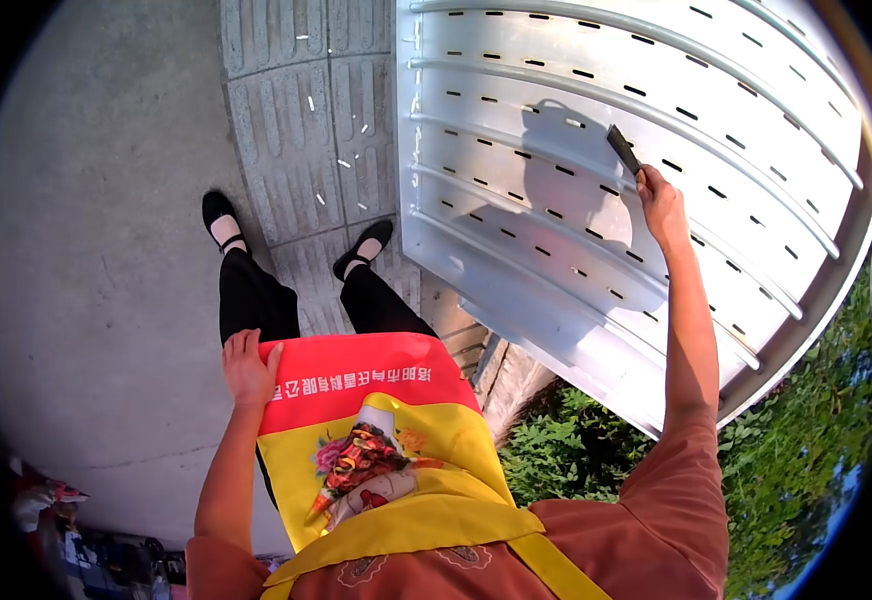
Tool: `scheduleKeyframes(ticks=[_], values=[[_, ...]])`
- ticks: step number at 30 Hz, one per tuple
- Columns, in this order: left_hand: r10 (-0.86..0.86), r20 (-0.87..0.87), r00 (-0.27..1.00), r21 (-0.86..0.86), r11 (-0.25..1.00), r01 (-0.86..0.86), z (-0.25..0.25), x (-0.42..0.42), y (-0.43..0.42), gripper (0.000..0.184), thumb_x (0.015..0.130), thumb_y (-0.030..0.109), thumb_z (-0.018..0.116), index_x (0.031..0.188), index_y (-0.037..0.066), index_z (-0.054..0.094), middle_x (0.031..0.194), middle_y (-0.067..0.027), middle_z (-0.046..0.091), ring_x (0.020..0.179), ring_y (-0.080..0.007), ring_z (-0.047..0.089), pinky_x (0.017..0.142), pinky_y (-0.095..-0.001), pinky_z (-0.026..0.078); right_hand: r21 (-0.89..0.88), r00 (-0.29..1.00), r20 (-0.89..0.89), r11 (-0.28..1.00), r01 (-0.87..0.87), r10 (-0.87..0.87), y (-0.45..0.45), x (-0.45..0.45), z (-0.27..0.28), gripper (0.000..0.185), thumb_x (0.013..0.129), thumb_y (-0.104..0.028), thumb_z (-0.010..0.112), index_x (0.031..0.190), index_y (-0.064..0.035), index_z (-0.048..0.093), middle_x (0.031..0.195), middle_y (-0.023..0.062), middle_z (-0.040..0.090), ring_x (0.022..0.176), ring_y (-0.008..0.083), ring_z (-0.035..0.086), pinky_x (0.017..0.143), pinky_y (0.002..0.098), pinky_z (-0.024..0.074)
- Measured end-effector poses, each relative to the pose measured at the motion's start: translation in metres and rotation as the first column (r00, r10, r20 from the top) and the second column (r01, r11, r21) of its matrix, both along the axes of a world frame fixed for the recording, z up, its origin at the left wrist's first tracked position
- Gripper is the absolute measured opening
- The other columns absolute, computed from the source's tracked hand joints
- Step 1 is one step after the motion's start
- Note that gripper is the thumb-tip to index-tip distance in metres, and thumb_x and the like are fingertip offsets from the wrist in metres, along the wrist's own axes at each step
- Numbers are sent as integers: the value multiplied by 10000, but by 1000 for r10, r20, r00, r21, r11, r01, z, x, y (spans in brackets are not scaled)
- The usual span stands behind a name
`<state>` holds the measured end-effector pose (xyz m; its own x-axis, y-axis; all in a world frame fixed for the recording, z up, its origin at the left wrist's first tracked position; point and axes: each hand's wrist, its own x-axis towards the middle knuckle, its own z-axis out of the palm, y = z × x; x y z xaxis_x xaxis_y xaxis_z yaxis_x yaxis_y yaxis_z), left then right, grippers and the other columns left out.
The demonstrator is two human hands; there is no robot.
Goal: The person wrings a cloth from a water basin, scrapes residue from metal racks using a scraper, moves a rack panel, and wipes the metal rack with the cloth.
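My right hand [662, 200] is closed on the end of a dark, flat, narrow tool [623, 149], which reaches up and left over the white slotted metal panel [516, 90]. Whether the tool's tip touches the panel cannot be made out. My left hand [249, 368] lies at the upper left corner of the red and yellow apron [386, 350], with its thumb and fingers around the red edge. Shadows of my head and arm fall across the panel's ridges and slots.
Grey ribbed paving [281, 150] with small white scraps runs left of the panel, beside plain concrete [106, 250]. Green plants [566, 445] grow below the panel's lower edge. Bags and other items [46, 500] lie at the lower left. My black shoes stand on the ground.
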<state>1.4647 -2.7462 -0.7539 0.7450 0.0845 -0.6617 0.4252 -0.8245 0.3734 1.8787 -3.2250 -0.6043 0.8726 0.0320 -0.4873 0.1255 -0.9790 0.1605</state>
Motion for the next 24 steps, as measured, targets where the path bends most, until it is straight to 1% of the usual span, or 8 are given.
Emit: scheduleKeyframes(ticks=[5,8,12,15,16,20,23,24], values=[[12,0,1000,5,1000,-12,2,3,0,422,790,354,633,1053,26,591,1076,-98,548,1068,-275,476,933,-388,383,-197,990,-44,970,-142,136,-4,29,-91,267,831,-136,551,1085,-56,578,806,220,613,758,405,587,692,428,464],[2,-15,1000,4,1000,-2,5,2,2,425,791,356,631,1061,29,589,1074,-99,550,1068,-274,478,935,-387,381,56,986,-135,994,-95,102,-8,26,-72,294,822,-131,557,1104,-54,581,753,193,610,676,397,577,647,415,465],[31,-2,1000,-5,1000,-31,4,12,0,421,789,353,630,1060,32,588,1075,-98,552,1061,-272,483,934,-389,381,-84,951,-229,977,194,-208,3,33,-27,205,808,-127,566,996,-50,598,894,213,613,881,373,590,757,431,446],[19,8,1000,-4,1000,-19,6,10,2,403,783,323,642,1054,30,582,1073,-110,546,1050,-283,487,925,-391,386,32,986,-167,999,23,-17,21,29,-59,214,809,-126,558,1013,-78,602,894,211,615,885,371,591,762,433,451],[12,8,1000,0,1000,-12,5,8,3,396,781,308,648,1052,28,578,1071,-115,543,1046,-289,489,921,-392,389,-130,983,-175,988,-85,62,19,32,-88,225,854,-157,476,1035,-105,600,937,203,621,904,371,592,788,434,463],[29,28,999,7,1000,-29,1,8,2,396,779,303,649,1055,29,575,1078,-116,540,1045,-293,488,923,-399,386,-195,991,-132,981,-20,-6,28,37,-178,226,861,-172,429,953,-70,608,854,212,626,846,384,602,751,450,472],[8,-7,1000,-24,1000,-8,13,4,2,406,782,318,642,1061,29,577,1083,-111,540,1048,-286,485,927,-397,383,-69,961,-266,996,59,-75,24,43,-132,178,831,-200,532,899,-53,605,746,197,615,682,340,609,657,410,484],[7,-13,1000,-13,1000,-7,8,4,2,417,785,332,636,1065,29,580,1085,-105,542,1051,-280,483,930,-390,383,-145,939,-297,980,137,-175,18,48,-124,263,789,-226,560,1001,-84,620,920,188,636,901,333,607,825,405,456]])
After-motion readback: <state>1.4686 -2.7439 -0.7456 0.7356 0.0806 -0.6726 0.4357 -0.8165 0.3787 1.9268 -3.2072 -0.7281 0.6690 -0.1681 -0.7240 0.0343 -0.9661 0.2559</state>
